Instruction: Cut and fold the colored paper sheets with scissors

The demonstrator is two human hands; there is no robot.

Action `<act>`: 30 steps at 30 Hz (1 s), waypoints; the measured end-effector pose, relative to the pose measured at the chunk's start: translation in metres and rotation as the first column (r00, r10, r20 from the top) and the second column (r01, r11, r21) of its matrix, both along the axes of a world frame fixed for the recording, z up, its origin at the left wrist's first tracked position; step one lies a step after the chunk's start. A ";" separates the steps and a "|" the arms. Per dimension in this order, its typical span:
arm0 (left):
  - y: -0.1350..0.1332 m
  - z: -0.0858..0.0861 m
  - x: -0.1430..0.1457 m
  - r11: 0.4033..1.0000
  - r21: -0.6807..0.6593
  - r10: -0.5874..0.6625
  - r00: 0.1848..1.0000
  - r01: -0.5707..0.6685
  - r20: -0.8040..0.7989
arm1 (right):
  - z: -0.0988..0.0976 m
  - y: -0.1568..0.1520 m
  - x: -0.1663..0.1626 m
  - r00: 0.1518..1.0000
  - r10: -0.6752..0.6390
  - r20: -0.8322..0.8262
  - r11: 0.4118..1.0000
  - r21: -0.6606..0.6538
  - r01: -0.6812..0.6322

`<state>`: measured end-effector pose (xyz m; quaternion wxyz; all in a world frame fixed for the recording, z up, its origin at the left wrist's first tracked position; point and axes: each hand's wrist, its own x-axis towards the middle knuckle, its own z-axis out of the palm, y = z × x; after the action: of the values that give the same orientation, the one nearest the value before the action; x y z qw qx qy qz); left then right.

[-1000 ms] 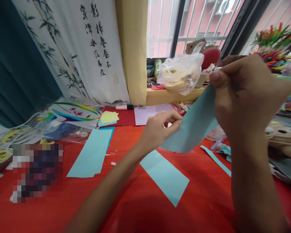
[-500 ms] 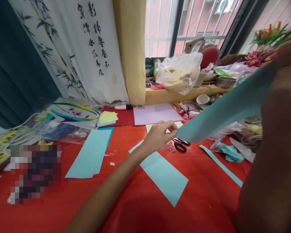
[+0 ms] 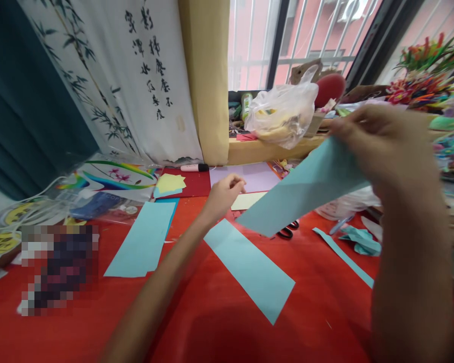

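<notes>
Light-blue paper (image 3: 302, 186) is clamped in the grip of the right hand (image 3: 393, 146), raised above the right side of the counter (image 3: 325, 312). The left hand (image 3: 227, 194) is near it, apart; whether its grip is closed cannot be told. Some cutting seems done: one blue piece (image 3: 251, 272) lies near, a thin strip (image 3: 342, 257) right. How much is left, one cannot tell.

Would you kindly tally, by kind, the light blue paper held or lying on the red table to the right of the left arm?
Sheets: 2 (held sheet in right hand, flat sheet)
Narrow strip: 1
Crumpled clump: 1
Total: 4
</notes>
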<state>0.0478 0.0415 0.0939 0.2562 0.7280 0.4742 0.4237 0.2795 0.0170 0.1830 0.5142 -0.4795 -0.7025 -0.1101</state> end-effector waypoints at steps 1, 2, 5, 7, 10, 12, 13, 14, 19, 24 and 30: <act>-0.005 0.010 0.000 0.999 0.006 -0.034 0.998 0.033 0.048 | -0.003 0.003 -0.013 0.998 0.054 -0.032 0.996 -0.072 -0.056; -0.012 0.019 0.002 0.997 0.025 -0.074 0.994 0.072 0.085 | -0.006 0.005 -0.027 0.993 0.097 -0.065 0.987 -0.122 -0.105; -0.032 0.043 0.007 0.978 0.142 -0.166 0.981 0.151 0.100 | -0.017 0.009 -0.060 0.970 0.230 -0.080 0.952 -0.190 -0.242; -0.042 0.054 0.009 0.970 0.217 -0.142 0.981 0.112 0.129 | -0.022 0.007 -0.074 0.959 0.267 -0.098 0.947 -0.157 -0.279; -0.049 0.062 0.010 0.964 0.264 -0.077 0.984 0.032 0.162 | -0.026 0.000 -0.083 0.951 0.277 -0.135 0.955 -0.074 -0.289; -0.050 0.064 0.009 0.956 0.289 -0.089 0.984 0.042 0.153 | -0.025 -0.005 -0.084 0.952 0.278 -0.129 0.957 -0.051 -0.286; -0.050 0.064 0.009 0.951 0.306 -0.098 0.984 0.048 0.150 | -0.024 -0.008 -0.085 0.955 0.274 -0.117 0.958 -0.051 -0.281; -0.050 0.064 0.009 0.945 0.324 -0.097 0.984 0.045 0.147 | -0.024 -0.010 -0.086 0.958 0.267 -0.102 0.960 -0.055 -0.273; -0.051 0.063 0.012 0.931 0.362 -0.022 0.987 -0.037 0.158 | -0.021 -0.019 -0.091 0.987 0.159 -0.004 0.987 -0.027 -0.159; -0.052 0.060 0.017 0.942 0.335 -0.052 0.990 0.006 0.129 | -0.019 -0.018 -0.086 0.998 -0.027 0.052 0.996 0.091 0.022; -0.060 0.060 0.025 0.935 0.340 -0.118 0.993 0.102 0.026 | -0.007 -0.019 -0.062 0.971 -0.241 0.012 0.928 0.296 0.227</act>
<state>0.0726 -0.0183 0.1536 0.1615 0.7766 0.3469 0.5005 0.2177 -0.0017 0.1760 0.5457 -0.4756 -0.6285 -0.2847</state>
